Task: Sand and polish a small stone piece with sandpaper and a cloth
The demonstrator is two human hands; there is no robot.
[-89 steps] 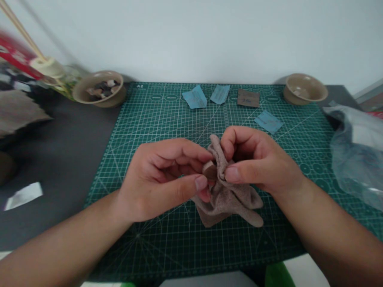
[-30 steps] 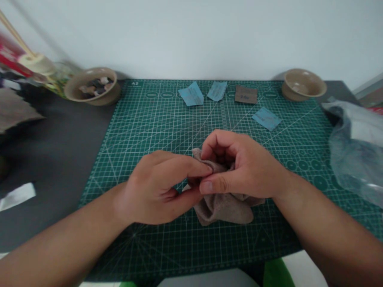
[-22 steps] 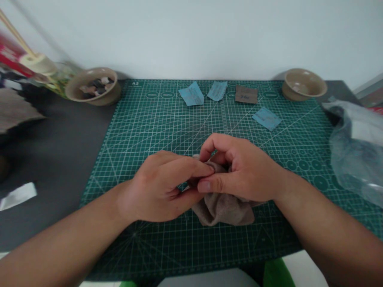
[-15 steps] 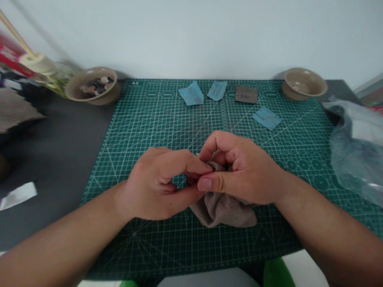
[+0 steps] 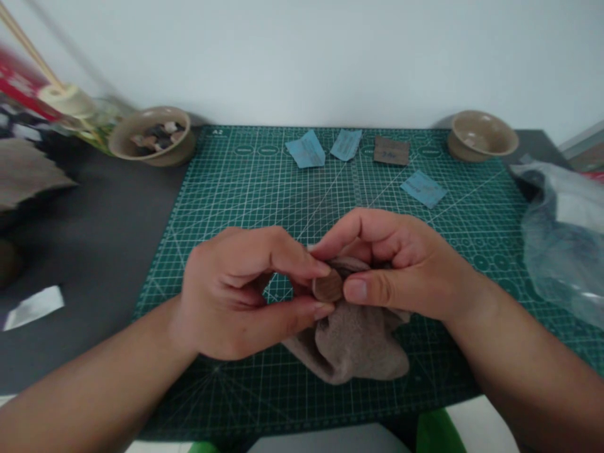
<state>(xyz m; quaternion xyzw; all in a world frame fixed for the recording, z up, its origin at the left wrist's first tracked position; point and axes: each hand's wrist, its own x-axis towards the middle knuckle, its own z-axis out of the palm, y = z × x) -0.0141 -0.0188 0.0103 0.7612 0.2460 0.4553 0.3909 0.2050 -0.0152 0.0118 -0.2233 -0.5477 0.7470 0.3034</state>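
Observation:
A small round brown wooden piece [image 5: 327, 286] is pinched between the thumb and forefinger of my left hand [image 5: 240, 289]. Just to its right, my right hand [image 5: 401, 264] grips a greyish-brown cloth [image 5: 363, 346] between thumb and fingers, with the thumb tip beside the wooden piece. The cloth hangs bunched below both hands over the green cutting mat [image 5: 236, 214]. The part of the cloth inside my right hand is hidden.
Three blue paper pieces [image 5: 306, 150] and a brown sandpaper square [image 5: 391, 151] lie at the mat's back. A bowl [image 5: 174, 151] of small pieces stands back left, another bowl [image 5: 481, 135] back right. Clear plastic bag [image 5: 561, 239] at right; white scrap [image 5: 35, 307] at left.
My hands have parted slightly, and the round wooden piece now shows between my left fingertips. The cloth hangs a little lower. The view has shifted slightly.

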